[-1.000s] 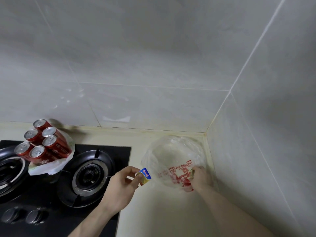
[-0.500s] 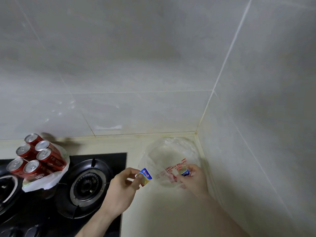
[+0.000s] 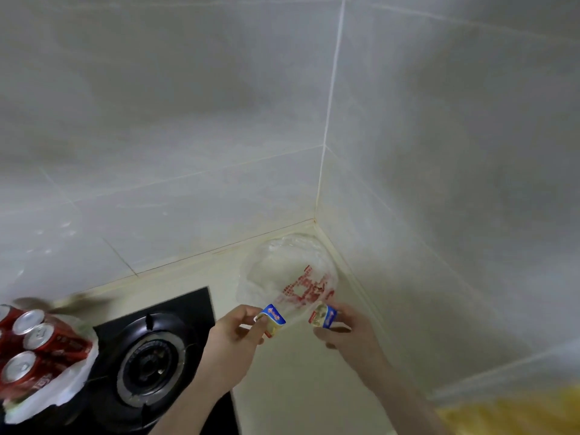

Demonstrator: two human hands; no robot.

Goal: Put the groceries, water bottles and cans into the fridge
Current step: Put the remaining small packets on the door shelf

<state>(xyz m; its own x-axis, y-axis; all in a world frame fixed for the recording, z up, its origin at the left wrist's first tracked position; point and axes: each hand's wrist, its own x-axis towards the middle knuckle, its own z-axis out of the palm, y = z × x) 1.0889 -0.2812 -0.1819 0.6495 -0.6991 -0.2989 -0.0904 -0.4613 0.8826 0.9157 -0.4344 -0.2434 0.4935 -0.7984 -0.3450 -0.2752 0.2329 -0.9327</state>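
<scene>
Left hand (image 3: 233, 342) fingers pinch 1 small cup (image 3: 272, 320); right hand (image 3: 351, 332) fingers pinch another cup (image 3: 323, 318).

Hands: two, left hand (image 3: 233, 346) and right hand (image 3: 351, 335)
Small cups: two (image 3: 272, 320) (image 3: 323, 318)
Red cans: at least four (image 3: 28, 346)
Clear plastic bags: one (image 3: 282, 271)
Stove burners: one (image 3: 150, 362)

A small blue-lidded pudding cup (image 3: 272, 320) is pinched by the left hand (image 3: 233, 343), and a second blue-lidded cup (image 3: 324, 316) by the right hand (image 3: 351, 335). A clear red-printed plastic bag (image 3: 288, 271) lies behind them on the cream counter (image 3: 298, 387), with red drink cans (image 3: 34, 343) bagged on the black gas hob (image 3: 150, 365)
</scene>
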